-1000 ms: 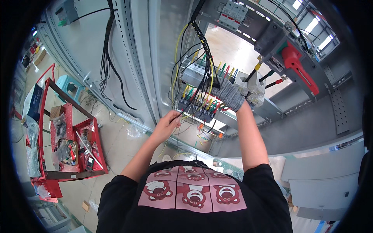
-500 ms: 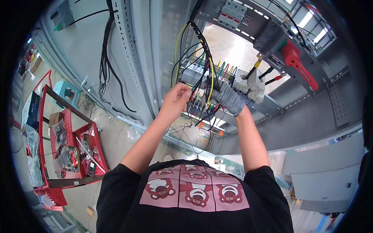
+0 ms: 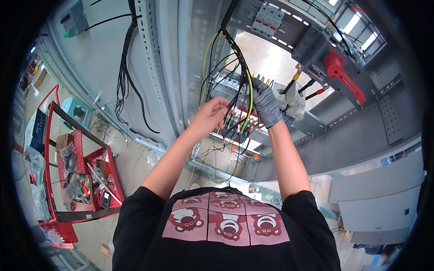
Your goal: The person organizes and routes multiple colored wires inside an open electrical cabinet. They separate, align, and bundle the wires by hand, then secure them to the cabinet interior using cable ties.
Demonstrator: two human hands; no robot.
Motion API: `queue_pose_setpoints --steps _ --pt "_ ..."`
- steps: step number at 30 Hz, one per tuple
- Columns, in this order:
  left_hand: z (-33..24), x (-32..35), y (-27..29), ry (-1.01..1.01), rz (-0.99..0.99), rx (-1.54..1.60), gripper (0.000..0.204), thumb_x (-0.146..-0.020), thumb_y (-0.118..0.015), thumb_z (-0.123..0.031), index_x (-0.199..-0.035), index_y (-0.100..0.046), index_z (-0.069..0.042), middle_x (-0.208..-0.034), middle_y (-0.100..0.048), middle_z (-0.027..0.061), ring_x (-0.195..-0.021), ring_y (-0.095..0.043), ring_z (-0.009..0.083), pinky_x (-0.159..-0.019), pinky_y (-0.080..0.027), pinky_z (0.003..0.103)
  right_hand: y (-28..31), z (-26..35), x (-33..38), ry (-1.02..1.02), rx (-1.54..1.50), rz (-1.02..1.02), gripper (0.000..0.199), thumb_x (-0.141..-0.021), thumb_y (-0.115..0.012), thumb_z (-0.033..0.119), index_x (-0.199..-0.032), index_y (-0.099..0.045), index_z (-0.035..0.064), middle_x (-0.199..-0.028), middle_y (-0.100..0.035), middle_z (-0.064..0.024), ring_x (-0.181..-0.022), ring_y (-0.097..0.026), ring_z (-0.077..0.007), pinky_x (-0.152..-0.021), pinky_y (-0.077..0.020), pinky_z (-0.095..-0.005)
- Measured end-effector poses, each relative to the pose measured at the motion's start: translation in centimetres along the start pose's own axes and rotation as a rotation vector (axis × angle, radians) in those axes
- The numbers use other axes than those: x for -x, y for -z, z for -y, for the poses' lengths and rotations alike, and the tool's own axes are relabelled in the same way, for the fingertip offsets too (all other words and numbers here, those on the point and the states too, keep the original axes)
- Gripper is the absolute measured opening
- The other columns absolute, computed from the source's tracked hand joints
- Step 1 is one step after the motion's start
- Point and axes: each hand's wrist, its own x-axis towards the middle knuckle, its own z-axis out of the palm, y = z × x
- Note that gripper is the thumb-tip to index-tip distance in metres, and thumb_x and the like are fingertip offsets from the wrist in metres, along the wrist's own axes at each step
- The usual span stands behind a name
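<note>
My bare left hand (image 3: 210, 117) is closed, its bent fingertips at the left side of a bundle of thin black wires (image 3: 234, 101); what lies between the fingers is too small to make out. On the other side of the bundle, my right hand (image 3: 266, 106) wears a grey knit glove. Its fingers curl up beside a yellow-green wire (image 3: 250, 97), and whatever they grip is hidden. Behind both hands runs a row of grey terminal devices (image 3: 228, 84) with coloured wires. Below them, more wire ends hang over a lower row of red and green parts.
A red rotary handle (image 3: 346, 74) juts from a switch at upper right, near three-pole breakers (image 3: 267, 20). Another black cable bundle (image 3: 123, 77) hangs by the left cabinet panel. A red tool cart (image 3: 115, 174) and a light-blue stool (image 3: 76, 110) stand at left.
My right hand has drawn back from the bundle's middle, turning more upright and uncovering wires there. My left hand has shifted slightly right and down, nearer the black wires.
</note>
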Motion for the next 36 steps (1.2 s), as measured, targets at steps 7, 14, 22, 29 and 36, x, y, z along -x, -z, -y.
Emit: queue_pose_setpoints --steps 7,14,22,29,36 --pt "0.6 -0.4 0.0 -0.009 0.010 0.013 0.014 -0.095 -0.049 -0.013 -0.106 -0.051 -0.004 -0.085 -0.057 -0.0004 -0.057 -0.049 0.0045 -0.051 -0.040 0.020 0.4 0.9 -1.3 -0.007 0.192 -0.043 0.026 -0.086 -0.061 0.012 -0.108 -0.064 -0.0028 -0.088 -0.067 -0.0038 -0.078 -0.056 -0.0074 -0.072 -0.0471 -0.0240" --pt "1.1 -1.0 0.3 -0.008 0.084 -0.001 0.017 -0.093 -0.047 -0.006 -0.110 -0.048 -0.002 -0.095 -0.057 0.0016 -0.062 -0.051 0.0067 -0.058 -0.043 0.022 1.4 2.5 -1.9 0.056 0.325 0.150 0.027 -0.085 -0.060 0.014 -0.107 -0.063 -0.0002 -0.093 -0.064 -0.0016 -0.085 -0.054 -0.0083 -0.080 -0.0452 -0.0247" --pt "-2.2 -3.6 -1.3 -0.197 -0.054 0.045 0.020 -0.092 -0.057 -0.017 -0.105 -0.054 -0.001 -0.090 -0.057 0.0014 -0.078 -0.052 0.0080 -0.074 -0.043 0.023 1.9 2.5 -2.7 0.050 0.454 0.183 0.037 -0.082 -0.067 0.016 -0.112 -0.059 -0.0048 -0.096 -0.065 -0.0047 -0.089 -0.054 -0.0094 -0.083 -0.0462 -0.0265" --pt "-5.0 -5.1 -2.4 -0.207 -0.265 0.019 0.025 -0.089 -0.063 -0.025 -0.097 -0.056 -0.002 -0.086 -0.058 0.0005 -0.080 -0.052 0.0078 -0.074 -0.042 0.023 1.7 3.7 -2.4 0.103 0.677 0.118 0.030 -0.078 -0.067 0.022 -0.098 -0.065 -0.0003 -0.084 -0.067 -0.0177 -0.076 -0.065 -0.0272 -0.073 -0.0500 -0.0342" --pt "-6.4 -5.6 -3.3 -0.117 -0.286 -0.032 0.025 -0.087 -0.064 -0.025 -0.091 -0.057 -0.002 -0.080 -0.056 0.0000 -0.076 -0.050 0.0081 -0.071 -0.039 0.023 1.1 3.6 -2.1 0.198 0.769 0.072 0.030 -0.077 -0.063 0.024 -0.095 -0.063 -0.0005 -0.084 -0.064 -0.0225 -0.080 -0.062 -0.0381 -0.072 -0.0492 -0.0397"
